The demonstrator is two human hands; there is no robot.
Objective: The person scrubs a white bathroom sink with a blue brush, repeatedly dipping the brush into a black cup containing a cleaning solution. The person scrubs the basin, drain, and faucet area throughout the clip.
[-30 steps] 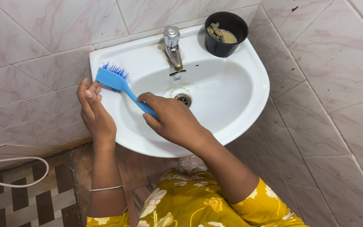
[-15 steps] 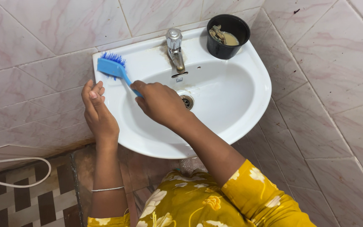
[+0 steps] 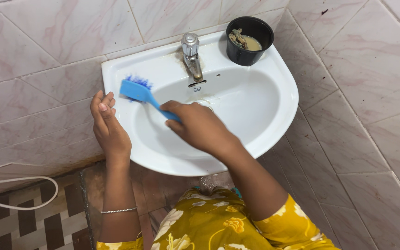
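Right hand point(image 3: 202, 126) grips the blue plastic scrubbing brush point(image 3: 140, 91) by its handle, bristles down on the back-left rim of the white ceramic wall basin point(image 3: 274, 99); left hand point(image 3: 109, 129) lies flat, fingers together, on the basin's left edge. Brownish grime around the chrome tap point(image 3: 191, 55) looks unscrubbed, so I'd say plenty remains

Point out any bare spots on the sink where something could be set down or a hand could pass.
Free: the right half of the sink bowl, between the tap and the right rim, and the ledge strip between tap and black cup. Crowded: the left side, where the right hand holds the brush on the back-left ledge and the left hand rests on the left rim.
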